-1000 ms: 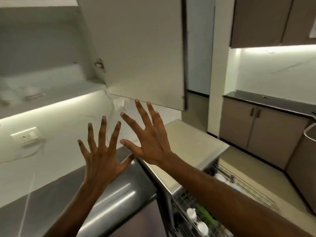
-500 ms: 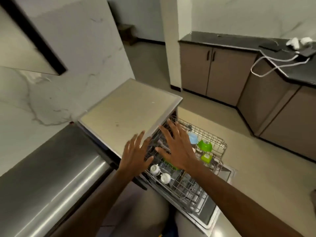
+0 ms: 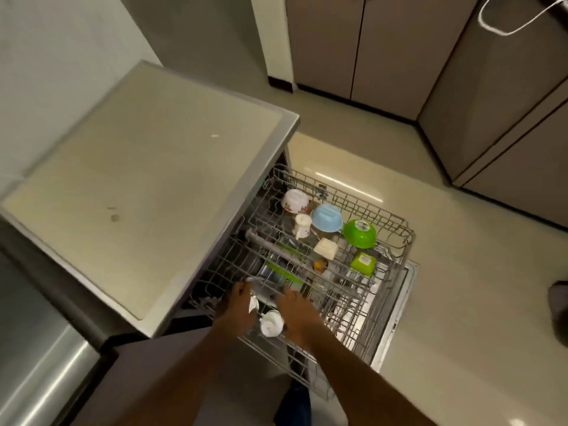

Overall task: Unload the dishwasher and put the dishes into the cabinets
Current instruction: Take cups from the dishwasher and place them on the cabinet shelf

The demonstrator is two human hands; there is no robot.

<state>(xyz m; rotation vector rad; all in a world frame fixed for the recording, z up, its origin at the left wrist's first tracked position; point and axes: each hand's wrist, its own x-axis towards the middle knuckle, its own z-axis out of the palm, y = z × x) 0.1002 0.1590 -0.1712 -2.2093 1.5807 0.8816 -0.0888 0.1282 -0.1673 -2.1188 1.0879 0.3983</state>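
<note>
Both hands are looking blurry, so their fingers are hard to see. The left hand (image 3: 235, 313) and the right hand (image 3: 296, 315) are reaching into the near end of the dishwasher rack (image 3: 381, 305), on each side of a white cup (image 3: 271, 323). I cannot tell if they are holding anything. Half a second ago they were hovering higher up. Farther away, a blue bowl (image 3: 326, 217) and a green bowl (image 3: 359, 233) are sitting upside down. Their labels are too small to read.
</note>
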